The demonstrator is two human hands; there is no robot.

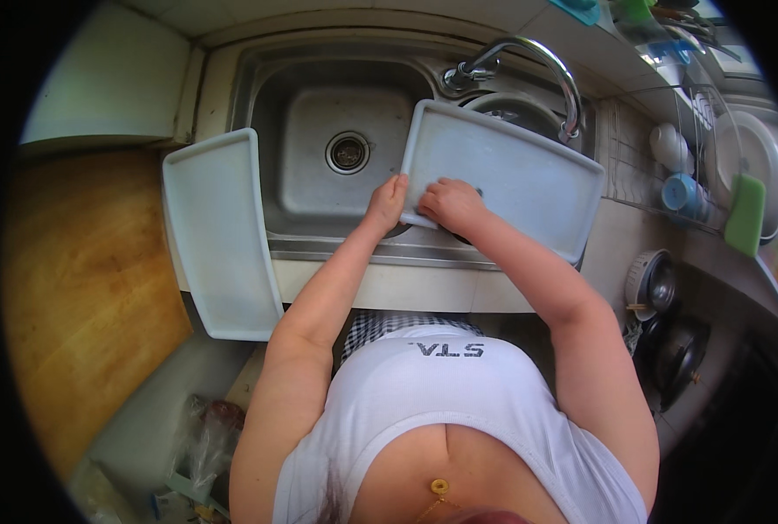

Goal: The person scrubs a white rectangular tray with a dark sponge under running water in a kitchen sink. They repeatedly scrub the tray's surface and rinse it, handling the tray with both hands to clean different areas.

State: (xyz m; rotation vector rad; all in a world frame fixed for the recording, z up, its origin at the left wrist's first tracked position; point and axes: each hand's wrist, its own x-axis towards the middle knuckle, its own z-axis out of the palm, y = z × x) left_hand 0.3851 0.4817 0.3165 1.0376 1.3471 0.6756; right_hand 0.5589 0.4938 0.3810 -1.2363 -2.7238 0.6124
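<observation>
A pale rectangular plastic tray (513,170) with a raised rim lies tilted over the right part of the stainless steel sink (336,114). My left hand (389,203) grips its near left edge. Fingers curled, my right hand (452,204) rests on the tray's surface close to that corner; whether it holds something, such as a cloth, is hidden. A second pale tray (222,236) lies on the counter left of the sink, its near end jutting over the front edge. Behind the first tray, a round metal bowl (513,105) is partly visible under the curved faucet (569,98).
A wire dish rack (631,196) on the right holds plates, a white cup and a blue cup (680,193). Beyond the counter are a white colander (641,281) and a dark pan (680,354). A wooden surface (87,262) stands at the left, with plastic bags (205,445) below.
</observation>
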